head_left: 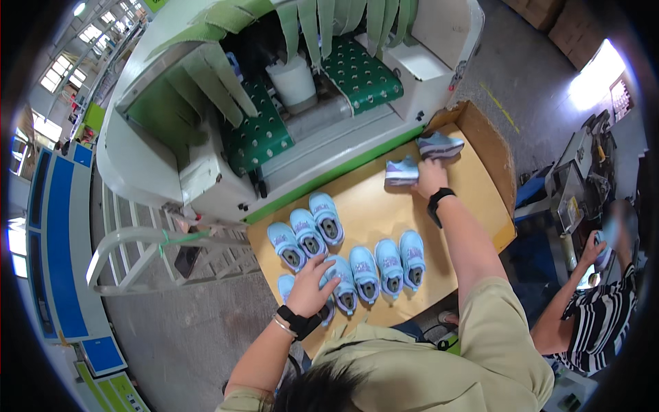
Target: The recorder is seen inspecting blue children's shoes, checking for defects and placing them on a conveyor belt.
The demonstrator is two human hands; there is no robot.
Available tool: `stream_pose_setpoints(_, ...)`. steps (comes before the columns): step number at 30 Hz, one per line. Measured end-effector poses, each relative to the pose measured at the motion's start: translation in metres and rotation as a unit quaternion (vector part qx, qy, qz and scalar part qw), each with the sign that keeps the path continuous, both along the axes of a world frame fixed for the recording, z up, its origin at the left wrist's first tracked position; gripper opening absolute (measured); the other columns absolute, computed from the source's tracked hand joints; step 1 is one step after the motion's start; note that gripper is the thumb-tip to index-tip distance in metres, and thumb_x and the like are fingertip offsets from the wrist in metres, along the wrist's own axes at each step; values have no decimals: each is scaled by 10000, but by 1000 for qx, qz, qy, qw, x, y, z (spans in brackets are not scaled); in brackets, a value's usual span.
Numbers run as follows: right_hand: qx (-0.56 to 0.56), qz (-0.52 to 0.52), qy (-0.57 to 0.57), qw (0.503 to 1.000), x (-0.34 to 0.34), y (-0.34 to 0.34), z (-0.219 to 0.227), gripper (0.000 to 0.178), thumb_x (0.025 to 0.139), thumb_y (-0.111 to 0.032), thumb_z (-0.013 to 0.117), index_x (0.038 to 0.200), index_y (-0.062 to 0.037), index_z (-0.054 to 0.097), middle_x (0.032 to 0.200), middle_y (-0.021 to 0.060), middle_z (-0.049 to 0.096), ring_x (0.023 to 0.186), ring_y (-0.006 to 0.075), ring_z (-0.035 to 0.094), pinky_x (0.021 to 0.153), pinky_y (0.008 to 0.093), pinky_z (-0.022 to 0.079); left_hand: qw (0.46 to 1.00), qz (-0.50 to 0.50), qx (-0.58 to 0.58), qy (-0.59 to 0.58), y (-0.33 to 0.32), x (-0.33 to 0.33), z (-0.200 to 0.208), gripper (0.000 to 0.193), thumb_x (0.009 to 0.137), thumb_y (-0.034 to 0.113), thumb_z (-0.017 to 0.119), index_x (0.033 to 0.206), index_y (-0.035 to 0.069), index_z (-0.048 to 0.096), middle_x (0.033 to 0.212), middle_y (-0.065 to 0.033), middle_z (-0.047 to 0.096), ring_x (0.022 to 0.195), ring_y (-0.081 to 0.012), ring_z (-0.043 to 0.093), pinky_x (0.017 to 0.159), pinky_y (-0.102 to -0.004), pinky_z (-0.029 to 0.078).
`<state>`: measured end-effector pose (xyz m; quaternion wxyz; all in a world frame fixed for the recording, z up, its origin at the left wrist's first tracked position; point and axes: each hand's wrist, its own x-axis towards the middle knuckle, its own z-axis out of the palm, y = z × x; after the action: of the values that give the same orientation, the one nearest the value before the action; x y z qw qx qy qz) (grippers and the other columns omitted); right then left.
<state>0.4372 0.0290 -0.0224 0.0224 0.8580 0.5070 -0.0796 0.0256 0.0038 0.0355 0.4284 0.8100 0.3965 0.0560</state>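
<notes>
Light blue sneakers with purple details stand on a tan tabletop [367, 199]. Three of them, among them one sneaker [325, 216], form a back group at the left. A nearer row holds several more, such as the sneaker [388, 266]. My left hand [312, 287] lies over the left end of that row, fingers apart, touching the shoes and partly covering them. At the far right, my right hand [431, 178] has its fingers closed at the end of a tilted sneaker [401, 172]. Another sneaker [440, 145] sits just beyond its fingertips, which are partly hidden.
Past the table stands a machine with green strip curtains [329, 24], a dotted green belt [360, 74] and a white cylinder [294, 82]. Cardboard [489, 147] edges the table's right. A metal rail [123, 240] is at left; a co-worker [594, 316] holds a shoe at right.
</notes>
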Motion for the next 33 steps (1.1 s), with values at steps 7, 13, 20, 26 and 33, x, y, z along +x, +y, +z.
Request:
stream_pose_setpoints(7, 218, 333, 20, 917, -61, -4, -19, 663, 768, -81, 669, 1395, -166, 473, 1431, 138, 457, 1336, 364, 417, 1064, 529, 352, 993, 29, 70, -86, 42, 48, 5, 596, 870, 257, 697, 1411, 118, 488, 1440, -190, 451, 1317, -394, 439, 1081, -492, 361)
stream_pose_setpoints(13, 275, 278, 39, 920, -22, 19, -4, 698, 763, -61, 662, 1421, -185, 466, 1460, 153, 430, 1358, 384, 405, 1069, 576, 344, 962, -144, 215, 82, 56, 118, -31, 833, 843, 309, 714, 1550, 251, 279, 1600, -196, 199, 1448, -428, 230, 1105, -648, 233)
stream_pose_setpoints(20, 224, -210, 112, 945, 99, 34, -22, 527, 867, -484, 659, 1196, -73, 629, 1363, 162, 517, 1364, 340, 331, 1071, 560, 300, 995, -30, 20, 98, 83, 163, -37, 505, 843, 304, 690, 1285, 129, 521, 1365, -254, 457, 1040, -428, 621, 876, -513, 506)
stream_pose_setpoints(26, 263, -58, 370, 889, 40, -12, -24, 558, 822, -375, 761, 1207, -26, 560, 1228, 214, 543, 1204, 340, 473, 998, 404, 420, 968, -12, 185, 168, 67, 146, -34, 376, 817, 343, 700, 1065, 77, 605, 1198, -202, 533, 1139, -364, 550, 1021, -558, 370)
stream_pose_setpoints(33, 181, -145, 61, 971, 1, -22, -24, 551, 744, -293, 774, 1204, -68, 571, 1385, 341, 321, 1297, 529, 325, 1122, 488, 309, 948, -214, 190, 142, 55, 126, -31, 620, 835, 421, 709, 1348, 117, 540, 1511, -128, 399, 1439, -380, 286, 1124, -607, 262)
